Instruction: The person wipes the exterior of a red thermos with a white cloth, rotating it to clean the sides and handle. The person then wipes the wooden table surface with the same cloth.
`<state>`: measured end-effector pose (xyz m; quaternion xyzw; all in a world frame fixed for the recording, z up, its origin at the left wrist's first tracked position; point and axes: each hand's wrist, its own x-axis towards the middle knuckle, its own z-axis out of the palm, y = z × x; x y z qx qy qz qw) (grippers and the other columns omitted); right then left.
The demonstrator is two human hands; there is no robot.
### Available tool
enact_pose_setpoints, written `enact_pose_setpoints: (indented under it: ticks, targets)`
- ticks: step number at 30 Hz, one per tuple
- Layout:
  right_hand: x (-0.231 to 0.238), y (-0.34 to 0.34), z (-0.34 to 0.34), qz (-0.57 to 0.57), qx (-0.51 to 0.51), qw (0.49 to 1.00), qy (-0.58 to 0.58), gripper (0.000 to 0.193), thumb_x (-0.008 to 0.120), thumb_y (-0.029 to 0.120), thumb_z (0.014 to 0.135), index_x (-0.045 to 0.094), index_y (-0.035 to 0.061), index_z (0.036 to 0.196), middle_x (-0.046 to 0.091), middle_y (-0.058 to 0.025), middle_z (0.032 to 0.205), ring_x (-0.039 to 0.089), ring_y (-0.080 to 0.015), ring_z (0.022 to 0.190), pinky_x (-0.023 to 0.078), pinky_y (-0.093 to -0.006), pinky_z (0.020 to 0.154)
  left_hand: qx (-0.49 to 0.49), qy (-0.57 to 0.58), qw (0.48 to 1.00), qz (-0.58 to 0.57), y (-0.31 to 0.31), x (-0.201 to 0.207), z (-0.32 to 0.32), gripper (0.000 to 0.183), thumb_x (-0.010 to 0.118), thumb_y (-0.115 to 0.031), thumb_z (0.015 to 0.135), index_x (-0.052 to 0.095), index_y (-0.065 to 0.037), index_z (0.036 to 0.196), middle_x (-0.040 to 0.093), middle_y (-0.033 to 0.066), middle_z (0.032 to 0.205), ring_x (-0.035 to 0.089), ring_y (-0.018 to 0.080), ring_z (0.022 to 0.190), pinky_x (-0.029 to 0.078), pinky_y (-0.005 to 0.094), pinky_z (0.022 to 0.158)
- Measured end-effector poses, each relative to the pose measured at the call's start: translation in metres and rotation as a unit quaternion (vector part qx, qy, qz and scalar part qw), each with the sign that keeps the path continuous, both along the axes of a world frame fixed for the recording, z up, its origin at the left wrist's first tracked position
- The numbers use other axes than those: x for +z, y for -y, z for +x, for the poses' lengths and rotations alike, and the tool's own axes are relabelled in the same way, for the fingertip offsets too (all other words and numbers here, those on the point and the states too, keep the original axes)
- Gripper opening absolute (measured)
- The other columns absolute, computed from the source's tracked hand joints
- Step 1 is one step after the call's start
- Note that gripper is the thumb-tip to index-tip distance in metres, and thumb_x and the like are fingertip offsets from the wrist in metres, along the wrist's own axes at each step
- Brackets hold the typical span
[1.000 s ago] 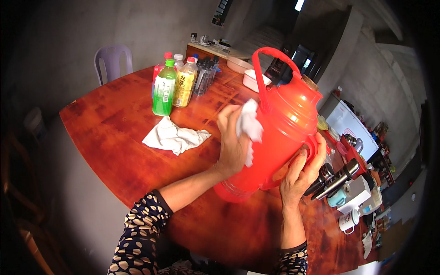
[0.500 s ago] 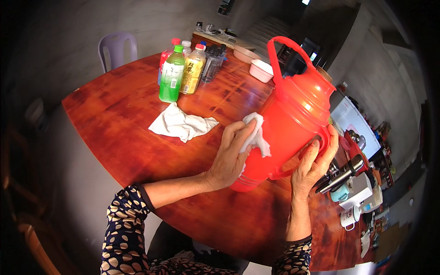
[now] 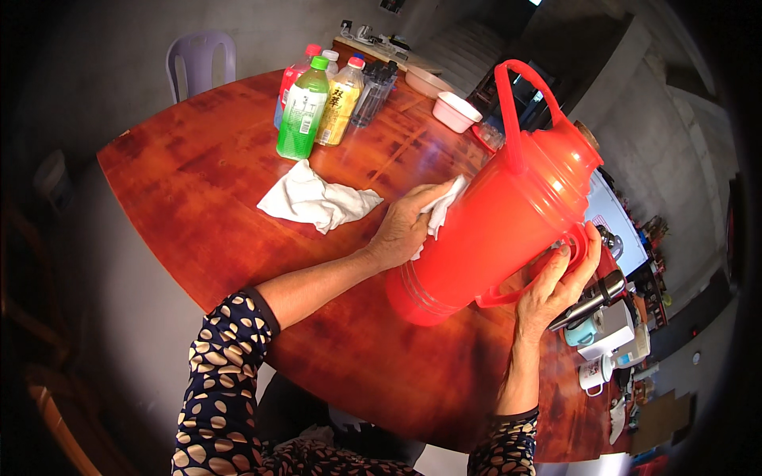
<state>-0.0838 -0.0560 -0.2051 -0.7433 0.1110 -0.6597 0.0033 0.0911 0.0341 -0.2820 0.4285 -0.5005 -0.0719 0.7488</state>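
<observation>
A red thermos flask [image 3: 500, 230] with a carrying handle on top and a side grip leans to the right above the wooden table. My right hand [image 3: 553, 287] is wrapped round its side grip. Bunched in my left hand [image 3: 402, 228] is a white cloth [image 3: 444, 205], pressed against the flask's left side; the fingertips are partly hidden behind it. A second white cloth [image 3: 316, 198] lies crumpled on the table, left of my left hand.
Several drink bottles, a green one [image 3: 302, 115] in front, stand at the far side of the wooden table [image 3: 182, 190]. Behind the flask is a pink tub [image 3: 456, 113]. On the right are a steel vacuum flask [image 3: 591, 300] and a white enamel mug [image 3: 594, 374]. A purple chair [image 3: 202, 63] stands beyond.
The thermos flask tilts further to the right, its top shifted right. My left hand and its cloth have moved round toward the flask's far left side. My right hand keeps hold of the grip.
</observation>
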Motion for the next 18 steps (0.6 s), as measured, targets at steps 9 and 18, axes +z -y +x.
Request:
enact_pose_setpoints:
  ticks: [9,18]
  targets:
    - [-0.001,-0.002,0.002,0.006,0.001,1.000,0.005,0.039,0.045,0.008,0.095,0.042,-0.0029,0.133,0.049,-0.0139,0.129,0.051,-0.0233,0.112,0.040,-0.0332,0.096,0.097,0.068,0.990,-0.074,-0.024,-0.018,-0.026,0.046,0.045,0.020,0.069,0.053,-0.003,0.108,0.047,0.0145,0.105,0.052,0.0295,0.100,0.042,0.0338,0.092]
    - [-0.001,-0.003,0.002,0.015,0.007,1.000,0.011,0.040,0.045,0.008,0.095,0.042,-0.0037,0.133,0.048,-0.0146,0.131,0.049,-0.0251,0.117,0.037,-0.0343,0.100,0.064,0.059,0.996,-0.006,-0.021,-0.042,-0.015,0.046,0.030,0.020,0.059,0.043,-0.004,0.096,0.042,0.0138,0.105,0.049,0.0283,0.098,0.043,0.0363,0.089]
